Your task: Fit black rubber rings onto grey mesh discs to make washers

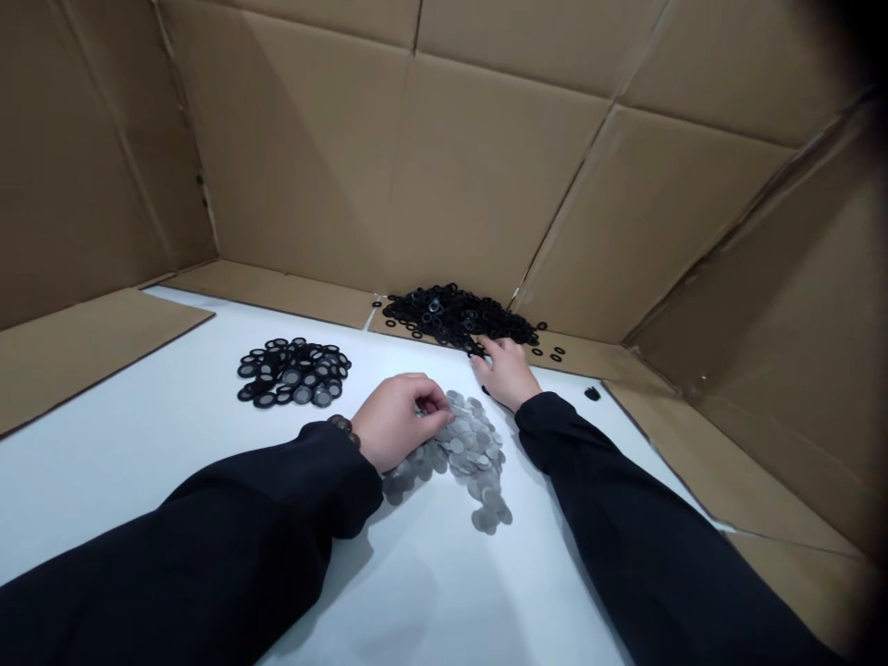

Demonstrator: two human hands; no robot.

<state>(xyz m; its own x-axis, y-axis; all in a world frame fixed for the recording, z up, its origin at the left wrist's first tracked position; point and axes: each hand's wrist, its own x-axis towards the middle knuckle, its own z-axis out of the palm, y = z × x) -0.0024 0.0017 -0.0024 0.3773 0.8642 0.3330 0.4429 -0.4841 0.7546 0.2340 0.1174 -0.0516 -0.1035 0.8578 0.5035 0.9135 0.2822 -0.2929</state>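
My left hand (402, 421), with a beaded bracelet at the wrist, is over the left side of a pile of thin grey discs (478, 444). Its thumb and forefinger are pinched together; what lies between them is too small to make out. Farther off, my right hand (510, 375) reaches the front edge of a heap of black rings (450, 314). Thumb and forefinger there are a little apart, with black rings close to the tips. To the left lies a group of black rings with grey discs set in them (291, 372).
Tall cardboard walls (388, 157) enclose the white work surface (173, 435) at the back and sides. Flat cardboard strips (104, 342) lie along its edges. A small black piece (592, 393) sits at the right, and a few loose rings (557, 354) lie near the back wall.
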